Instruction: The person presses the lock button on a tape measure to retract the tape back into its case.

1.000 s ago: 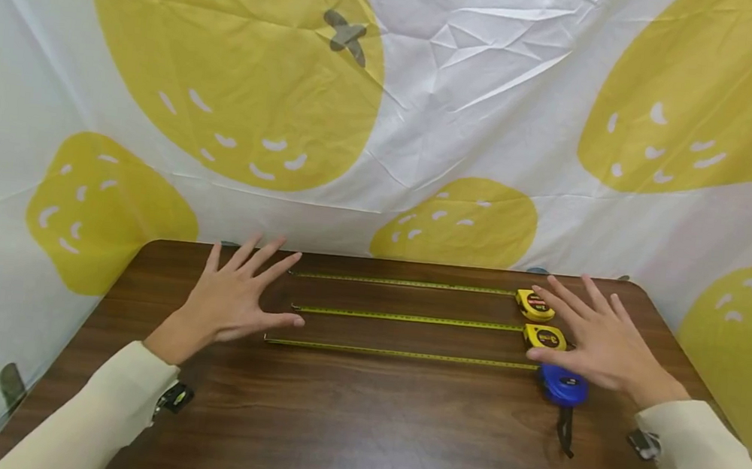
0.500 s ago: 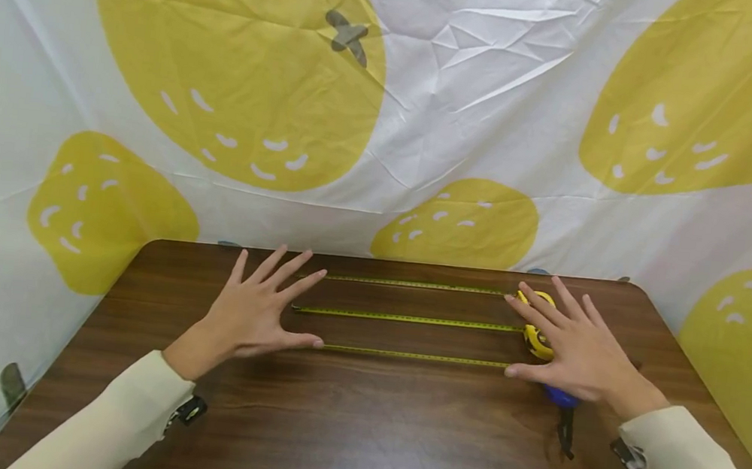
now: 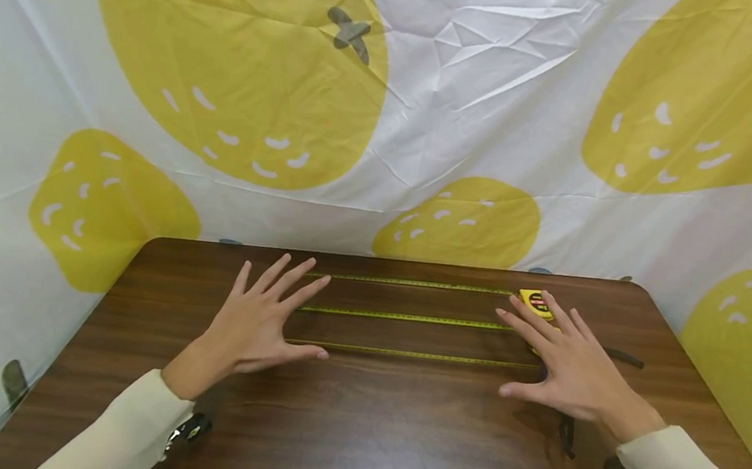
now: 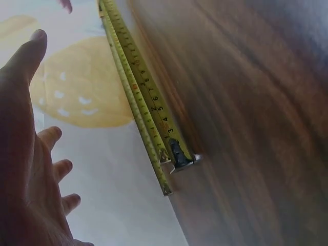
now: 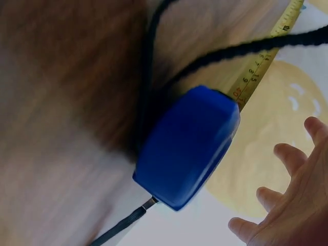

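Observation:
Three tape measures lie on the table with their blades drawn out leftward in parallel: the far blade [image 3: 412,283], the middle blade [image 3: 402,318] and the near blade [image 3: 419,356]. Fingers spread, my left hand [image 3: 248,324] hovers over the blades' left ends; the left wrist view shows a hooked blade end [image 4: 180,156] apart from it. My right hand [image 3: 570,366], also spread and holding nothing, is above the cases. Beside its fingers shows the far yellow tape measure [image 3: 535,303]. It hides most of the other two; the blue tape measure [image 5: 189,143] appears fully in the right wrist view.
The brown wooden table [image 3: 356,436] ends at the back against a white cloth [image 3: 412,140] printed with yellow fruit. A black wrist strap [image 3: 567,434] trails from the blue case, and another dark strap [image 3: 622,356] extends right of my right hand.
Both hands have moved inward and a little nearer to me, still spread. My right hand now covers the blue tape measure and most of the middle yellow one. The tape measures stay in place.

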Demonstrator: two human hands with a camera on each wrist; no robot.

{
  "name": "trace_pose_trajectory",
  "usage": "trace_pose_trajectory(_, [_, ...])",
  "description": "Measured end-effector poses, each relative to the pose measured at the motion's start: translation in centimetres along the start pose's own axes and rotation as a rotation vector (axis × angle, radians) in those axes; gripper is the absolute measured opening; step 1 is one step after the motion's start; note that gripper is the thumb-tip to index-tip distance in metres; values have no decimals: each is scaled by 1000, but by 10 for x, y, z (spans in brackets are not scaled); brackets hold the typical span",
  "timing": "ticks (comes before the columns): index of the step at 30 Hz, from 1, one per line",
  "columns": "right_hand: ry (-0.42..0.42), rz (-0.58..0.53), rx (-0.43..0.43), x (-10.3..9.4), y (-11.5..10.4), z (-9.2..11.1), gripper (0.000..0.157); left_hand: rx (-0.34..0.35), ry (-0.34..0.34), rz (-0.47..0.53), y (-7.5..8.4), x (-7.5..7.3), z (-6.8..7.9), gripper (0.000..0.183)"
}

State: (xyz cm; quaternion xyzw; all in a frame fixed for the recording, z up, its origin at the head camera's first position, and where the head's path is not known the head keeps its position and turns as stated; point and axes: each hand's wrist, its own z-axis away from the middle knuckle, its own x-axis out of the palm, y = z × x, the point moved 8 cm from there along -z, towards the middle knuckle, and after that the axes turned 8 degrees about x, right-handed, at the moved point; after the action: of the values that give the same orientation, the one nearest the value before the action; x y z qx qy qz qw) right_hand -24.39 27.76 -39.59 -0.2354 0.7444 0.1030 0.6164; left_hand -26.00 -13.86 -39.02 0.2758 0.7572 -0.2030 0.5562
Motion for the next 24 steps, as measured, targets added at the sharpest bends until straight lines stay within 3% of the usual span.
trace_pose_trajectory(13, [20, -182, 87, -4, 12, 23, 111, -62, 73, 115, -5, -6, 30, 105])
trace_pose_trajectory(24, [60, -332, 179, -7, 37, 43, 108, -143, 29, 220, -28, 0, 50, 104])
